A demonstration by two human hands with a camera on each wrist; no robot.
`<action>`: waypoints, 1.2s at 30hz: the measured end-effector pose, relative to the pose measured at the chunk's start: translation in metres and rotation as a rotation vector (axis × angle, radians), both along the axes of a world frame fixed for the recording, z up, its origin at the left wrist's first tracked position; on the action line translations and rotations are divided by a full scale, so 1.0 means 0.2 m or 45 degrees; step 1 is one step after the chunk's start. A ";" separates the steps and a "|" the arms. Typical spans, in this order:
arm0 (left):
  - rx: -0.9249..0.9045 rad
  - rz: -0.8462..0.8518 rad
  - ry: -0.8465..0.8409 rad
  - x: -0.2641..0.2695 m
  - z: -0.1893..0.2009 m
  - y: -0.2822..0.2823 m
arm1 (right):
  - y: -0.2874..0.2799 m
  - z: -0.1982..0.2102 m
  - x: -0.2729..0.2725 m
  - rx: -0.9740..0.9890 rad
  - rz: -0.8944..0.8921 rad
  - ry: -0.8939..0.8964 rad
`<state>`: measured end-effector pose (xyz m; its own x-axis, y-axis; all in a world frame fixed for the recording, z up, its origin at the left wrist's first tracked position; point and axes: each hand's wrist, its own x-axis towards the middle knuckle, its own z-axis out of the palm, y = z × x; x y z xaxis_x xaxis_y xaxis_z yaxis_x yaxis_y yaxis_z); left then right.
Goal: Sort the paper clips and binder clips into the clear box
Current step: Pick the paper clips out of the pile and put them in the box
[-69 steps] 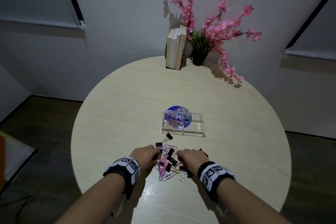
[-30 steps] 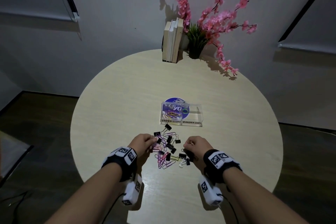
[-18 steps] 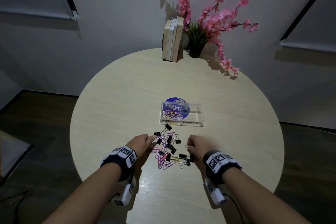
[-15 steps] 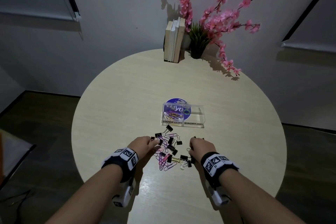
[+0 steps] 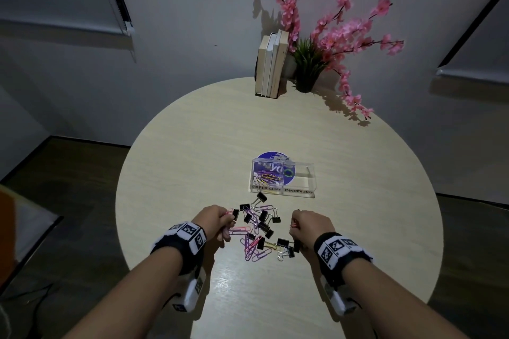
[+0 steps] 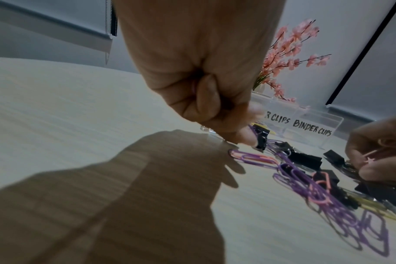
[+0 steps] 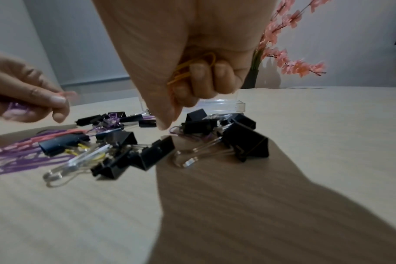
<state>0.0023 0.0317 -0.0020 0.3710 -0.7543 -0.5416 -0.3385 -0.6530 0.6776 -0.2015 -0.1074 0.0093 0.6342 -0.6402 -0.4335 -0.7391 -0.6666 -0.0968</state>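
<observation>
Paper clips [image 5: 252, 249] and black binder clips [image 5: 264, 226] lie tangled on the table [image 5: 192, 162] at 6 o'clock from the clear box [image 5: 283, 190]. Light, springy wire, likely to snag (pinch one loop end). Most long axes run toward 1 o'clock. The left hand [image 5: 216, 219] pinches pink paper clips; the right hand [image 5: 309, 226] curls round orange paper clips [image 7: 192, 67].
</observation>
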 end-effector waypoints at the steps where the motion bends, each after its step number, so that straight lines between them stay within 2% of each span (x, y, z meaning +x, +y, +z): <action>1: -0.006 0.028 0.038 0.00 0.00 0.00 | 0.00 0.00 0.00 0.014 -0.021 0.025; 3: -0.010 0.013 0.032 -0.01 0.00 0.01 | -0.01 -0.01 -0.01 0.041 -0.043 0.083; 7: 0.108 -0.151 -0.239 -0.03 0.05 -0.01 | -0.02 -0.02 0.02 0.108 -0.091 0.097; 14: 0.185 -0.167 -0.363 -0.06 0.09 -0.01 | 0.00 -0.02 0.05 0.058 0.119 -0.040; 19: 0.113 -0.017 -0.304 -0.05 0.03 -0.01 | -0.02 -0.02 0.06 0.006 0.047 0.077; 22: 0.014 0.055 -0.141 -0.05 0.01 0.01 | -0.02 -0.03 0.06 0.057 -0.044 0.115; 25: -0.078 0.100 -0.023 -0.04 0.00 0.03 | -0.02 -0.04 0.07 0.087 -0.016 0.084; 30: -0.087 0.039 0.013 -0.02 0.00 0.04 | -0.02 -0.02 0.13 0.142 0.022 -0.120; 33: -0.014 -0.065 0.012 -0.01 0.00 0.04 | -0.02 -0.02 0.19 0.071 0.089 -0.125; 36: 0.078 -0.200 -0.203 0.00 0.02 0.03 | 0.00 -0.05 0.22 0.025 0.226 -0.050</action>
<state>0.0021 0.0368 0.0021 0.3365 -0.7771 -0.5318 -0.5387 -0.6221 0.5682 -0.1567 -0.1070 0.0002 0.7532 -0.5082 -0.4176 -0.6053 -0.7841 -0.1375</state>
